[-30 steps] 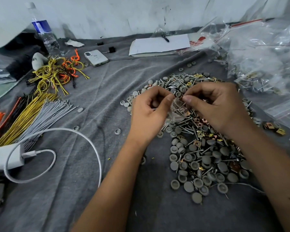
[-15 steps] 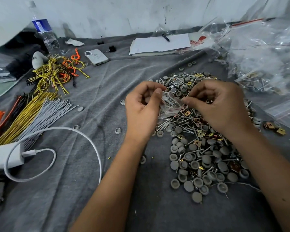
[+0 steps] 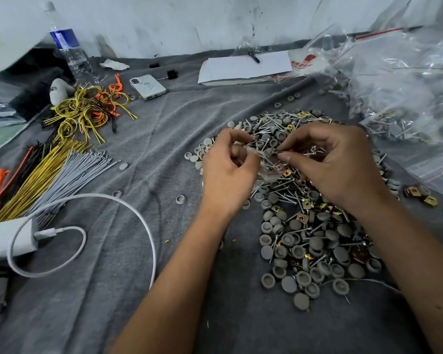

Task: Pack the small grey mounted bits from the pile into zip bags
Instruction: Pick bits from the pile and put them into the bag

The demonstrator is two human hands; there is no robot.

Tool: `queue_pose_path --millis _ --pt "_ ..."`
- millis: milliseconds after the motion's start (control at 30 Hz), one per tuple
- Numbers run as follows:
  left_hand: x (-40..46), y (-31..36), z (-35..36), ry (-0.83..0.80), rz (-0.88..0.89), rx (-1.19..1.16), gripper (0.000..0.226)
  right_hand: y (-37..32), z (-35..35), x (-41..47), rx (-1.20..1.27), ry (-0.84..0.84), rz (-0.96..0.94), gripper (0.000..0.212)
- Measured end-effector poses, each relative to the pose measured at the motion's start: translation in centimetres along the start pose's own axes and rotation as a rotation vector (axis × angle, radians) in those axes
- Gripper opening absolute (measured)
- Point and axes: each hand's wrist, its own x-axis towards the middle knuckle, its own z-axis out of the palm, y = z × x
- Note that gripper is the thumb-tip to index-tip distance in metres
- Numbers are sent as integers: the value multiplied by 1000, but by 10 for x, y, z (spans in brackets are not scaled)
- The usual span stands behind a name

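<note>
Both hands have drifted up and farther over the pile (image 3: 304,226) since a second ago, still working one small clear zip bag (image 3: 260,159), so filling continues, not sealing. Left hand (image 3: 228,169) curls on the bag edge; right hand (image 3: 340,164) pinches a thin metal shank (image 3: 289,151), long axis left-right, tip toward the bag mouth. Bag sits between the hands, above the pile's far part.

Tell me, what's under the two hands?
Under the left hand and right hand lies the pile of grey caps, screws and gold clips on a grey cloth. Whatever sits directly beneath the palms is covered.
</note>
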Motion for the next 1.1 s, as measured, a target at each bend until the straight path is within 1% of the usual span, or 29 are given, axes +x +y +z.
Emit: queue_pose_path --millis 133,300,433,567,667,733,767,800,833,867,900,933,967,1100 --pt "0 0 0 34 47 20 14 -6 1 -1 -71 -47 -105 14" --pt "0 2 1 44 119 67 8 -9 4 -2 -119 -89 -163 16" --pt "0 2 0 63 142 62 12 -8 7 -4 -101 -83 -116 26" --pt "1 1 -2 80 121 25 6 -5 2 -2 -40 -30 -70 21" --pt "2 0 -3 103 93 -18 7 -3 0 -1 -67 23 -49 16" --pt "2 1 -4 134 77 -57 8 -4 -2 -2 -57 44 -60 9" --pt "3 2 -5 153 75 -77 9 -4 -3 -1 -58 10 -58 8" --pt "3 2 -6 174 77 -92 11 -4 -6 -1 -86 -74 -48 14" --pt "3 2 -6 193 81 -103 13 -3 -8 -1 -136 -210 -33 21" --pt "4 2 -7 206 82 -109 15 -2 -7 -1 -207 -374 -17 23" --pt "4 2 -8 213 81 -111 18 -1 -7 -1 -276 -525 -8 20" --pt "5 2 -9 216 78 -111 19 -1 -6 -1 -337 -624 -13 16" --pt "5 1 -9 215 76 -107 19 -1 -5 -1 -379 -663 -18 14" --pt "3 3 -8 198 84 -90 18 -5 -4 0 -475 -690 -12 17"
